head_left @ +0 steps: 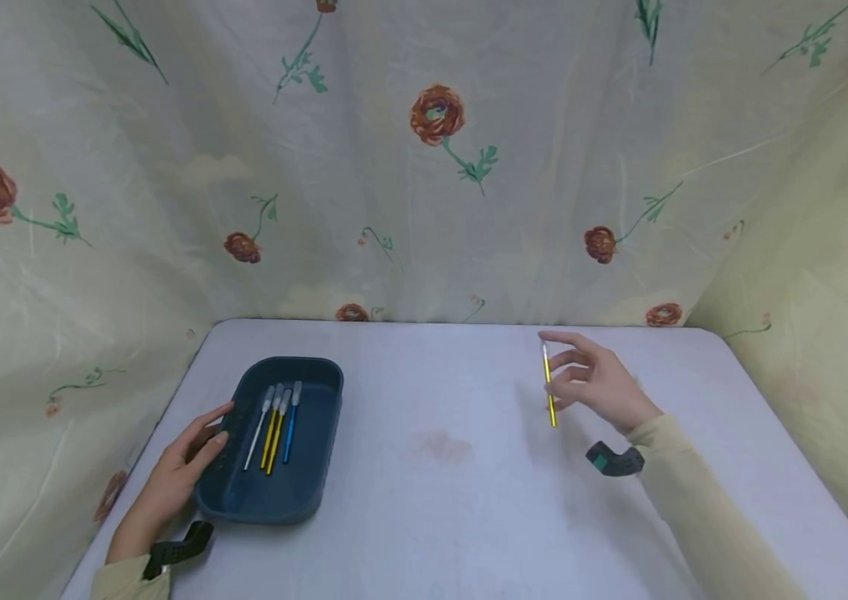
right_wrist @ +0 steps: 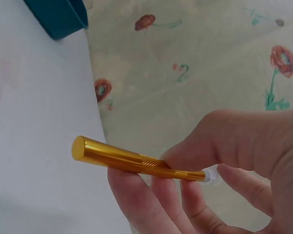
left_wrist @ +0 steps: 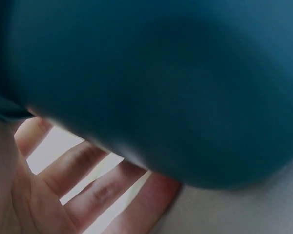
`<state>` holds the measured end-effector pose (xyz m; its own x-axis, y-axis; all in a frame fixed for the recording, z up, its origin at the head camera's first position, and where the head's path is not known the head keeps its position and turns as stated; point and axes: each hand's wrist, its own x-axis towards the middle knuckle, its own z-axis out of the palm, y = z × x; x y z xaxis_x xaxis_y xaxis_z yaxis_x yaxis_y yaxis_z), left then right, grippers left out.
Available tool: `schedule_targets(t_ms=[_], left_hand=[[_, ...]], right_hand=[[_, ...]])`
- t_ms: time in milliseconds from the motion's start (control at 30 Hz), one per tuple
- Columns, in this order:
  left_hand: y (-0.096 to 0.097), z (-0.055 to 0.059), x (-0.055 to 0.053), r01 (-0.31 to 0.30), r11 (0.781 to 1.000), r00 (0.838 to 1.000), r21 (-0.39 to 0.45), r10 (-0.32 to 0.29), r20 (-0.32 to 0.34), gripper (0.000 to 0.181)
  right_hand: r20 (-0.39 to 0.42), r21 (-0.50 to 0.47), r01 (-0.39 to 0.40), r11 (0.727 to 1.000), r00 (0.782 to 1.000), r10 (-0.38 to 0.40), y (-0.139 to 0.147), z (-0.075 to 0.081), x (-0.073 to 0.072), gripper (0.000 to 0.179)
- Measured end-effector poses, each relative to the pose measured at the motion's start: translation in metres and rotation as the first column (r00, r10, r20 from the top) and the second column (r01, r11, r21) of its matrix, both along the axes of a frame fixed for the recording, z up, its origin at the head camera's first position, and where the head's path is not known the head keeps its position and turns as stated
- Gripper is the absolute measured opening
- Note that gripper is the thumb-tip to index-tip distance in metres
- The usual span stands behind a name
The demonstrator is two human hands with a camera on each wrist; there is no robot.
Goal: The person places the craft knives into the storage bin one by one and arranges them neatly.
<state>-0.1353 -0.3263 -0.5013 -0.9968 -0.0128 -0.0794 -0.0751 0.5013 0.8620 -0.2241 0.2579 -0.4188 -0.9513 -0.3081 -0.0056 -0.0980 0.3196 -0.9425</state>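
On the right, my right hand holds up a gold craft knife, pinched between thumb and fingers. Its knurled metal handle and pale clear cap show in the right wrist view; the blade cannot be made out. One fingertip reaches the capped end. My left hand grips the left side of a dark blue tray, thumb at the rim, fingers against the outer wall. Inside the tray lie two gold knives, a blue one and a silver one, all capped.
The white table has a faint pinkish stain near its middle. Flower-patterned cloth hangs behind the table and along both sides.
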Motion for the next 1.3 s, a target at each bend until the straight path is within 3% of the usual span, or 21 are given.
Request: schedule_targets(t_ms=[300, 767, 1100, 1300], left_hand=[[-0.001, -0.001, 0.000, 0.008, 1.000, 1.000, 0.005, -0.008, -0.007, 0.059], [0.000, -0.001, 0.000, -0.004, 1.000, 1.000, 0.003, 0.004, 0.005, 0.060], [-0.001, -0.001, -0.001, -0.003, 1.000, 1.000, 0.006, 0.003, 0.003, 0.060], [0.000, -0.001, -0.002, -0.005, 1.000, 1.000, 0.011, 0.005, 0.015, 0.060]], right_hand=[[-0.057, -0.084, -0.037, 0.996, 0.998, 0.032, -0.021, 0.013, 0.006, 0.072], [-0.038, -0.136, -0.067, 0.988, 0.997, 0.062, -0.058, 0.021, 0.007, 0.069], [-0.039, -0.245, -0.117, 0.962, 0.993, 0.111, -0.076, 0.026, 0.007, 0.070], [-0.032, -0.263, -0.136, 0.955, 0.991, 0.132, -0.087, 0.028, 0.007, 0.069]])
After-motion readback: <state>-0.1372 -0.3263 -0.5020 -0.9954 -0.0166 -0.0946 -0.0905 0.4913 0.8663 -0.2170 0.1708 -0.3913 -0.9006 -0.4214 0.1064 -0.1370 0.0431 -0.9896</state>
